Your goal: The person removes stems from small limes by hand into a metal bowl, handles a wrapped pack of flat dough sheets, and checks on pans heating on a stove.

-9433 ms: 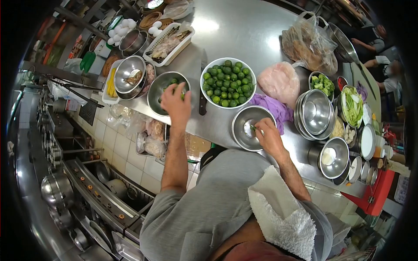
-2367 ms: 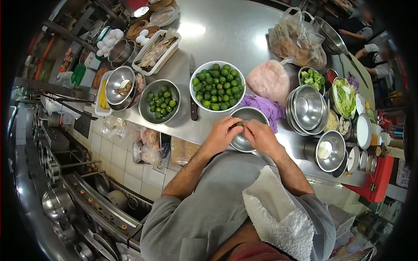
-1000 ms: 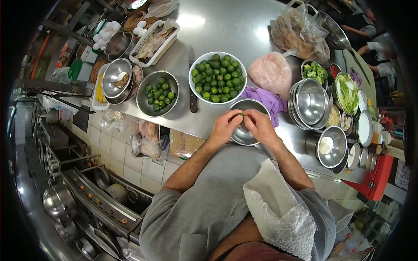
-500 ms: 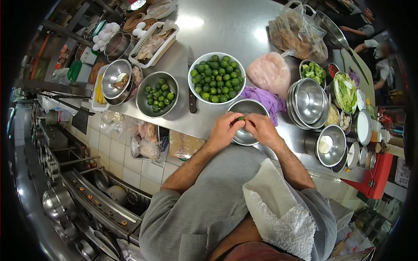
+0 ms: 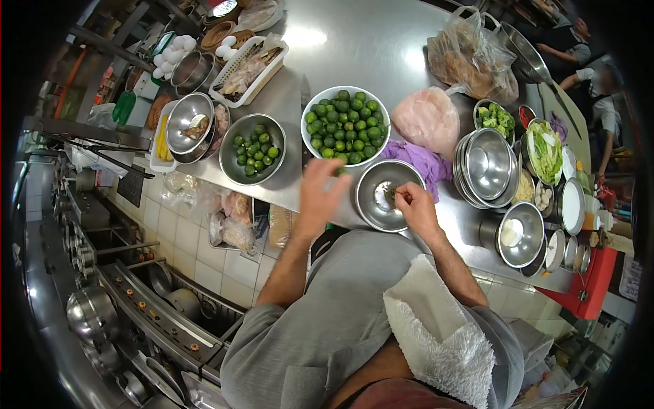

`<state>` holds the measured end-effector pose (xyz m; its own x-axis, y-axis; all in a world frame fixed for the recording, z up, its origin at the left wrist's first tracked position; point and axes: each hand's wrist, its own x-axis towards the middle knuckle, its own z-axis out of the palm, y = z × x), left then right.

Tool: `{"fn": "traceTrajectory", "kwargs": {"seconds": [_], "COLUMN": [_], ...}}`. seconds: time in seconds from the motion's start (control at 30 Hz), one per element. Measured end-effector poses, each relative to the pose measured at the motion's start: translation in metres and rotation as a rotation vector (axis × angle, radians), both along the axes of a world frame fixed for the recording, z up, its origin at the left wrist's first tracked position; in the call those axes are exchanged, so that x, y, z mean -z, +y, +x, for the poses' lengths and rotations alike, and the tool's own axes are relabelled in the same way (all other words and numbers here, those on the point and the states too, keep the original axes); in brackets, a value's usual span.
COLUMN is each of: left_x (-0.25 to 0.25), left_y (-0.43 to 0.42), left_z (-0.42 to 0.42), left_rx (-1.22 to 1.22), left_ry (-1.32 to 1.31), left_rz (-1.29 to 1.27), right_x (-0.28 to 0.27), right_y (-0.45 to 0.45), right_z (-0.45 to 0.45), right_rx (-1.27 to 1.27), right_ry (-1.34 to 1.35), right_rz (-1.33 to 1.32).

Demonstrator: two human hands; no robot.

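My left hand (image 5: 323, 194), smeared by motion, is over the table edge in front of the white bowl (image 5: 306, 136) heaped with green limes (image 5: 346, 123). A small green lime (image 5: 340, 170) shows at its fingertips. My right hand (image 5: 418, 210) is over the right side of a steel bowl (image 5: 371, 211), thumb and fingers pinched together; what they hold, if anything, I cannot make out. Small dark bits (image 5: 389, 193) show beside those fingertips, against the bowl's inside. Left of the white bowl, another steel bowl (image 5: 235, 170) holds several small limes.
A purple cloth (image 5: 426, 163) lies beside a bag of pale meat (image 5: 427, 121). Stacked steel bowls (image 5: 488, 160) and bowls of vegetables stand right. A white basket (image 5: 269, 75) and eggs (image 5: 178, 48) are at the back left. Other people (image 5: 603, 102) are at the far right.
My hands were together around a lime over the steel bowl. The left has moved left with a lime at its fingertips; the right has stayed over the bowl.
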<state>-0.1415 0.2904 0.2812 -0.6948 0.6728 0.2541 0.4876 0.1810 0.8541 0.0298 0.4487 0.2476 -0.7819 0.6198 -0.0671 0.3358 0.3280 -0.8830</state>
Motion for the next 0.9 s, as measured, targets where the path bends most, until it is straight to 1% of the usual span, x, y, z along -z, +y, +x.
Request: {"fn": "traceTrajectory", "kwargs": {"seconds": [0.03, 0.1, 0.17, 0.2, 0.23, 0.3, 0.33, 0.37, 0.43, 0.47, 0.53, 0.63, 0.67, 0.7, 0.77, 0.8, 0.83, 0.87, 0.9], "left_x": [0.003, 0.008, 0.021, 0.035, 0.032, 0.026, 0.021, 0.02, 0.021, 0.023, 0.029, 0.027, 0.025, 0.023, 0.012, 0.01, 0.008, 0.007, 0.006], "left_y": [-0.01, -0.03, -0.048, -0.055, -0.05, -0.038, -0.028, -0.016, 0.006, 0.014, 0.028, 0.037, 0.038, 0.037, 0.037, 0.038, 0.039, 0.039, 0.038], "left_z": [-0.018, -0.052, -0.08, -0.094, -0.096, -0.095, -0.093, -0.089, -0.083, -0.084, -0.087, -0.094, -0.094, -0.092, -0.083, -0.074, -0.061, -0.047, -0.034], "left_rx": [-0.122, -0.3, -0.41, -0.45, -0.452, -0.505, -0.432, -0.433, -0.267, -0.268, -0.187, -0.157, -0.18, -0.178, -0.139, -0.134, -0.018, 0.101, 0.099], "left_ry": [0.069, 0.148, 0.152, 0.25, 0.252, 0.553, 0.476, 0.475, 0.542, 0.54, 0.567, 0.548, 0.636, 0.638, 0.195, 0.193, -0.452, -1.094, -1.096], "left_rz": [-0.002, -0.045, -0.158, -0.294, -0.294, -0.355, -0.29, -0.288, -0.229, -0.227, -0.296, -0.344, -0.317, -0.318, -0.16, -0.163, 0.196, 0.559, 0.556], "right_x": [0.0, 0.002, 0.004, 0.005, 0.004, -0.003, -0.008, -0.012, -0.014, -0.013, -0.013, -0.018, -0.02, -0.022, -0.029, -0.033, -0.039, -0.046, -0.05], "right_y": [0.001, 0.005, 0.004, 0.003, 0.002, -0.001, -0.002, -0.005, -0.007, -0.007, -0.005, -0.003, -0.004, -0.003, -0.001, -0.002, -0.004, -0.006, -0.007], "right_z": [0.001, 0.002, 0.001, 0.001, 0.0, -0.002, -0.003, -0.004, -0.004, -0.004, -0.001, 0.004, 0.005, 0.005, 0.002, 0.001, -0.002, -0.008, -0.014], "right_rx": [-0.001, -0.084, -0.121, -0.155, -0.156, -0.234, -0.234, -0.238, -0.243, -0.26, -0.267, -0.298, -0.288, -0.28, -0.239, -0.204, -0.202, -0.152, -0.101], "right_ry": [0.002, -0.036, -0.025, -0.019, -0.016, -0.03, -0.029, -0.045, -0.062, -0.056, -0.049, -0.031, -0.006, 0.021, 0.065, 0.103, 0.101, 0.171, 0.241], "right_rz": [-0.002, 0.198, 0.205, 0.214, 0.215, 0.247, 0.249, 0.225, 0.202, 0.207, 0.217, 0.255, 0.241, 0.229, 0.196, 0.159, 0.155, 0.106, 0.057]}}
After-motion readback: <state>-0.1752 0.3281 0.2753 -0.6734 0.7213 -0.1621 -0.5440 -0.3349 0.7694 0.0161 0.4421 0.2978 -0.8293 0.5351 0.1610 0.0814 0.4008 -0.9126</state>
